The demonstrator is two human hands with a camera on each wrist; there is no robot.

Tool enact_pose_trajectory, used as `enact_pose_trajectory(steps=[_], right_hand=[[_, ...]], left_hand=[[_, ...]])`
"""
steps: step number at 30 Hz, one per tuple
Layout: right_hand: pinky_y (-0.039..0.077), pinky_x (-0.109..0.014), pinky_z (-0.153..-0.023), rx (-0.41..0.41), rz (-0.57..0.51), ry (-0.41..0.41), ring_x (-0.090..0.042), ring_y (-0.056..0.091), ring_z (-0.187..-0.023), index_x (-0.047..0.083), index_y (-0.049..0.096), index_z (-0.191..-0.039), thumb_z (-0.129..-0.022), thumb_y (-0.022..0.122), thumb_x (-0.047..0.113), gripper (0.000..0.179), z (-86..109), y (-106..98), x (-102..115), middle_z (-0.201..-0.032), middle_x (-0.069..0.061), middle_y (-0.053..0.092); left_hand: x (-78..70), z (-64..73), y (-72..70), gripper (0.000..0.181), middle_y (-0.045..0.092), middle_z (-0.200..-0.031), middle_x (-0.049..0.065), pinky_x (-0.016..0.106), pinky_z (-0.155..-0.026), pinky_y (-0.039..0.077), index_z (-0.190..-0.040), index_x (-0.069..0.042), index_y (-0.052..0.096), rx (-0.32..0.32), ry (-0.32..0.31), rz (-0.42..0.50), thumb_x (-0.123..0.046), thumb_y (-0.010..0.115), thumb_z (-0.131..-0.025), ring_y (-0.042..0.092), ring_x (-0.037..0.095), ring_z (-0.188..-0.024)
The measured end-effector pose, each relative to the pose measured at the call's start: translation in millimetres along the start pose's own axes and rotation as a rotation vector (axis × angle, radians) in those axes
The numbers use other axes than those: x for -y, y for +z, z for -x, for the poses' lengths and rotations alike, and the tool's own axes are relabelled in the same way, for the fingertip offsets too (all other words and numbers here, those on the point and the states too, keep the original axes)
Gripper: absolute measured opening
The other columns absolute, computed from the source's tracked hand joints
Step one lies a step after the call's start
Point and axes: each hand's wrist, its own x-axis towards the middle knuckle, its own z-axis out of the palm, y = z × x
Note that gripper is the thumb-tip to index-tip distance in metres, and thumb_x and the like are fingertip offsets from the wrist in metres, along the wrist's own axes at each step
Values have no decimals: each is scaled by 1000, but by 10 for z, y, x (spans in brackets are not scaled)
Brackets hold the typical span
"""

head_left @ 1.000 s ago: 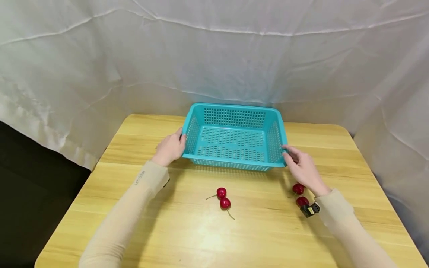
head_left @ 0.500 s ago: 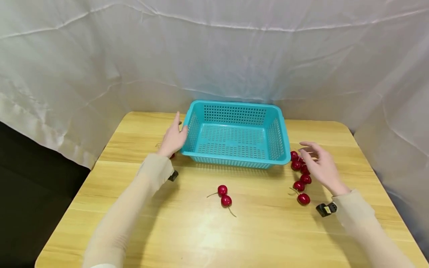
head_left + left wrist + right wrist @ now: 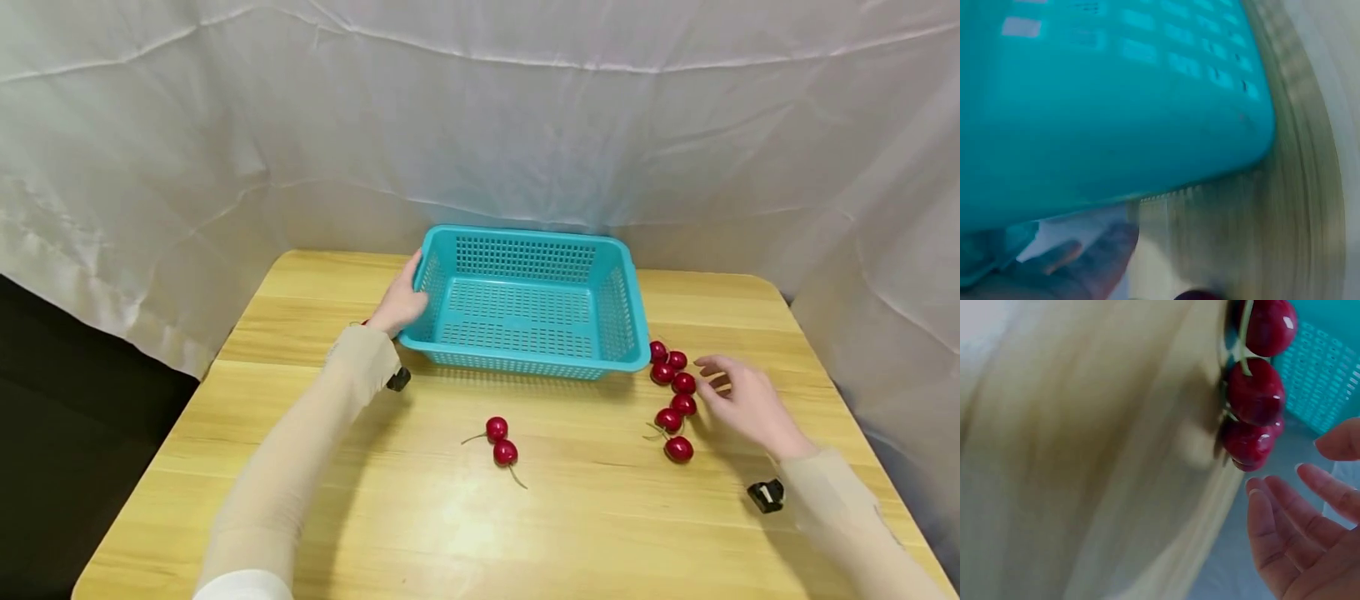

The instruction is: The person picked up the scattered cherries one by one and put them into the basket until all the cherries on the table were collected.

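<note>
A turquoise perforated basket (image 3: 525, 362) stands at the back of the wooden table. My left hand (image 3: 399, 304) holds its left side, thumb over the rim and the other fingers along the outside. In the left wrist view the fingers (image 3: 1094, 262) show blurred beside the basket wall (image 3: 1116, 125). My right hand (image 3: 750, 406) hovers just right of a cluster of red cherries (image 3: 683, 383), its fingers loosely bent and holding nothing. Those cherries (image 3: 1255, 391) lie close ahead of the fingertips in the right wrist view.
Two stemmed cherries (image 3: 506, 452) lie on the table (image 3: 420, 517) in front of the basket. Another cherry (image 3: 1199, 295) shows partly at the lower edge of the left wrist view. A pale curtain (image 3: 480, 125) hangs behind the table.
My right hand has let go of the basket's right rim and moved right, uncovering the cherry cluster. My left hand loosened, then came back onto the left rim, slightly farther up.
</note>
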Motion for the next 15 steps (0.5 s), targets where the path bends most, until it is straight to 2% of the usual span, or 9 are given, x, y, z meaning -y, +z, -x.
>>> enact_pose_trajectory(steps=[2,5,10,15], right_hand=[[58,-23,-66,9,-3,8,-39,71,-85,-10,62,-120,-92,61,5,31,26,16,-12,-103,-29,70],[57,-21,-65,17,-10,12,-38,71,-83,-9,62,-120,-92,62,5,31,46,41,-33,-101,-28,71],[57,-22,-64,12,16,-1,-31,71,-79,-7,64,-118,-89,67,4,31,35,82,-41,-95,-21,72],[56,-23,-63,52,29,0,-20,69,-74,-6,64,-117,-87,71,6,33,1,118,-34,-90,-15,70]], left_hand=[[-2,-15,8,87,12,-171,7,59,-121,29,-163,-33,4,29,-13,47,4,38,-93,23,35,-154],[-17,-19,22,91,7,-172,4,60,-123,26,-163,-35,5,53,-23,78,9,37,-91,18,35,-156],[-13,-12,21,92,6,-173,1,60,-123,25,-163,-36,6,43,-34,88,10,38,-91,17,35,-156],[15,1,7,91,5,-173,0,58,-124,24,-163,-37,6,31,-41,80,10,39,-92,14,34,-157]])
